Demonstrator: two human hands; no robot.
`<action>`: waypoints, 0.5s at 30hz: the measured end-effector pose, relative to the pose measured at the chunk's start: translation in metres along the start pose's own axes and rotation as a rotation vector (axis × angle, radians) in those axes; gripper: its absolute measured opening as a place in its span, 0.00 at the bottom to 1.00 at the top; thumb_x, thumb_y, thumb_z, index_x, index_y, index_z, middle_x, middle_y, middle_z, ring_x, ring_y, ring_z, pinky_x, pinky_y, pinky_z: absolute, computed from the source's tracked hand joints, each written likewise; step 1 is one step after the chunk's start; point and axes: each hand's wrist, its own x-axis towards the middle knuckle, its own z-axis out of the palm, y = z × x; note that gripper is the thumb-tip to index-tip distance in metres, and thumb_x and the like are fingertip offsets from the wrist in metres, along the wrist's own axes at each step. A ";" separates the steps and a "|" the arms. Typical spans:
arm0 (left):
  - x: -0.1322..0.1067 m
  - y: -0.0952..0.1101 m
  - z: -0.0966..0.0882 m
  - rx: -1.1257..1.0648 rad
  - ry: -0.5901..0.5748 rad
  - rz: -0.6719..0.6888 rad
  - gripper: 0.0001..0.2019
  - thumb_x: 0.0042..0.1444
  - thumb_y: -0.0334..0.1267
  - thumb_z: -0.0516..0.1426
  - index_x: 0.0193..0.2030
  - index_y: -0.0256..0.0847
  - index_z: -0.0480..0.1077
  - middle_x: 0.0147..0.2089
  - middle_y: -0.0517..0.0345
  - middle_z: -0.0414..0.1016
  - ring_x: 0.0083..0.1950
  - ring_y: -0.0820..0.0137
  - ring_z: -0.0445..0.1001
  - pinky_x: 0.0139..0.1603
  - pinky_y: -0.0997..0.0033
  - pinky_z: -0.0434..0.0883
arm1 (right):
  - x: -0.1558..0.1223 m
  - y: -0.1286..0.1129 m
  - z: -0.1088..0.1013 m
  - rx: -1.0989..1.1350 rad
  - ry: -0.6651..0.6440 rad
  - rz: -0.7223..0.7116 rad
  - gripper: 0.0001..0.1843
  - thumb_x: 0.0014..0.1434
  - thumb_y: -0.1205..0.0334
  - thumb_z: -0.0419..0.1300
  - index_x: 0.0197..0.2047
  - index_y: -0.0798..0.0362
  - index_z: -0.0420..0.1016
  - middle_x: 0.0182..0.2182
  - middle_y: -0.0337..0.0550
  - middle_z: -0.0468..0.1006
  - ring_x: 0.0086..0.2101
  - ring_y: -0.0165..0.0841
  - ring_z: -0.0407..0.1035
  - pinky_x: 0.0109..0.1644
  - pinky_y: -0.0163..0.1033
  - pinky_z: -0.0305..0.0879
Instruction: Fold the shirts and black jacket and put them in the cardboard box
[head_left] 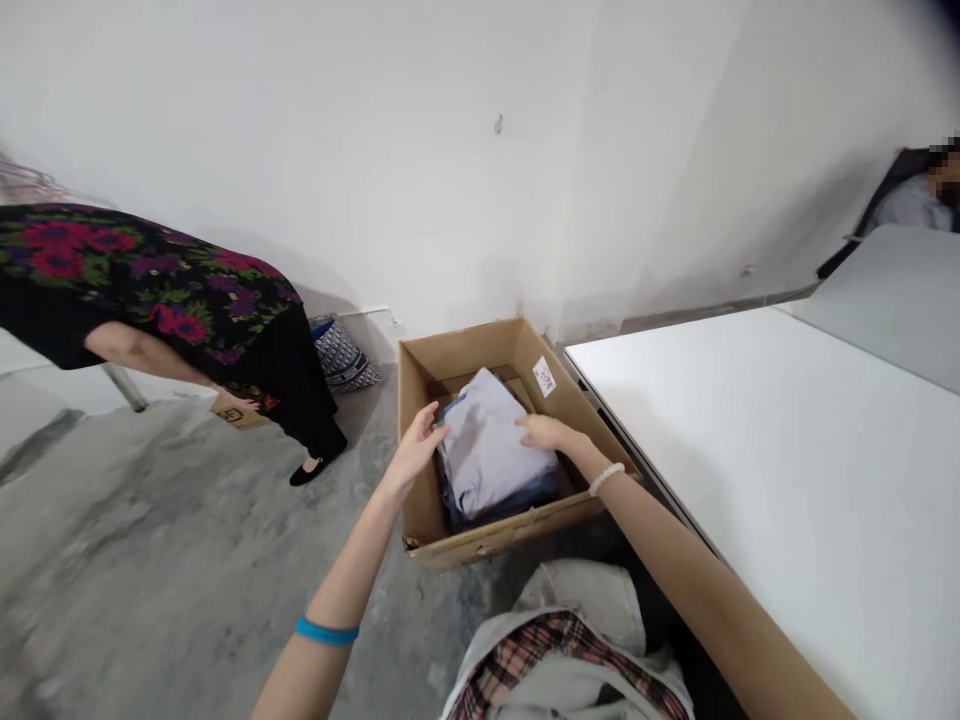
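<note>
Reaching into cardboard box (pixel 427 520) on the floor, left of white table (pixel 787 450): left hand (pixel 417 448) and right hand (pixel 544 432) both open, touching the side edges of folded grey garment (pixel 487 440) atop the stack, nothing clasped. Best to slide fingers under both edges evenly and keep it level. Long axis runs near-far.
</note>
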 end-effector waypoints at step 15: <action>-0.125 -0.026 0.206 0.254 -0.978 0.185 0.12 0.59 0.41 0.52 0.45 0.41 0.72 0.52 0.51 0.74 0.52 0.64 0.71 0.54 0.66 0.66 | -0.414 0.024 0.001 0.492 1.109 0.934 0.16 0.59 0.48 0.53 0.41 0.47 0.75 0.44 0.42 0.77 0.48 0.41 0.69 0.56 0.48 0.61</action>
